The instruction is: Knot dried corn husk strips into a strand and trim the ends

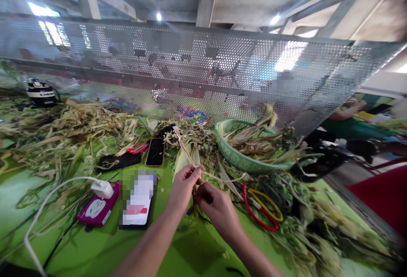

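Note:
Over the middle of the green table, my left hand [187,182] is closed in a pinch on a bundle of dried corn husk strips [183,146], whose pale pinkish end points up and away. My right hand [213,202] is close beside it, fingers curled in at the lower part of the bundle. A thin strip runs out to the right above that hand. What the right fingertips hold is hidden. Just behind my hands, a wide pale husk [180,162] lies on the table.
A green basket [254,166] of husks stands right, with red and yellow rings [259,209] before it. Left are a lit phone [140,200], a dark phone [155,152], a purple power strip [100,205] and a jug [41,93]. A perforated metal screen [178,69] stands behind; a person sits far right.

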`<move>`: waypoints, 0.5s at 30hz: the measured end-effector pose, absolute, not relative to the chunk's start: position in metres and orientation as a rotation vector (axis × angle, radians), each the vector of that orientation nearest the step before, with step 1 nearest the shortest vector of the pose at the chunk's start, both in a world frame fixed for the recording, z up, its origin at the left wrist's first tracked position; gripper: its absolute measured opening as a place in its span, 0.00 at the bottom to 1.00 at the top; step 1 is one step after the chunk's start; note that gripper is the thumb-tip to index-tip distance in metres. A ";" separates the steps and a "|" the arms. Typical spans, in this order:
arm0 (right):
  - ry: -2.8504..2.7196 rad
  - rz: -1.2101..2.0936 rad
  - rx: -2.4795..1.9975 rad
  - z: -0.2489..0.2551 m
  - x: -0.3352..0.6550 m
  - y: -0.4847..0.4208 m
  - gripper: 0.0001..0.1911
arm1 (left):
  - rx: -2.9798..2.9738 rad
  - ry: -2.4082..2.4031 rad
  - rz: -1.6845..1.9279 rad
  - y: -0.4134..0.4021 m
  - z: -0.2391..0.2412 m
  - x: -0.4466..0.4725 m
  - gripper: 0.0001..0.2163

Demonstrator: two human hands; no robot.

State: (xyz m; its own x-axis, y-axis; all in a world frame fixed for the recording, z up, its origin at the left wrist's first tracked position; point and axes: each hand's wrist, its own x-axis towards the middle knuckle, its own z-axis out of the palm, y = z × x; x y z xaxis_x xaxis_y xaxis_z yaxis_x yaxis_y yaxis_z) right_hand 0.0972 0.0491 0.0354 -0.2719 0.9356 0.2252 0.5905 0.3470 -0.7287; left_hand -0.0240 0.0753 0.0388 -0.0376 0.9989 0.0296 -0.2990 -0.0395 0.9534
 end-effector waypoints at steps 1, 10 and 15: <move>-1.972 0.673 -1.321 0.036 0.098 0.049 0.05 | 0.998 0.993 1.394 0.076 0.038 -0.024 0.14; -2.216 0.240 -1.204 0.075 0.119 0.043 0.06 | 1.087 1.021 1.358 0.079 0.040 -0.030 0.12; -2.364 -0.115 -1.107 0.098 0.141 0.046 0.08 | 1.252 0.890 1.171 0.076 0.044 -0.029 0.15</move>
State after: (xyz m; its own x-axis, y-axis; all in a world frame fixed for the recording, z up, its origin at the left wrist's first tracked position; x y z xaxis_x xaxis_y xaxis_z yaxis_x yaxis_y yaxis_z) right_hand 0.1410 0.0459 0.0979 -0.5288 0.6921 0.4912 0.7367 0.6618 -0.1393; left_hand -0.0294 0.0757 0.0445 0.2154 0.9713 0.1007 -0.1629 -0.0660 0.9844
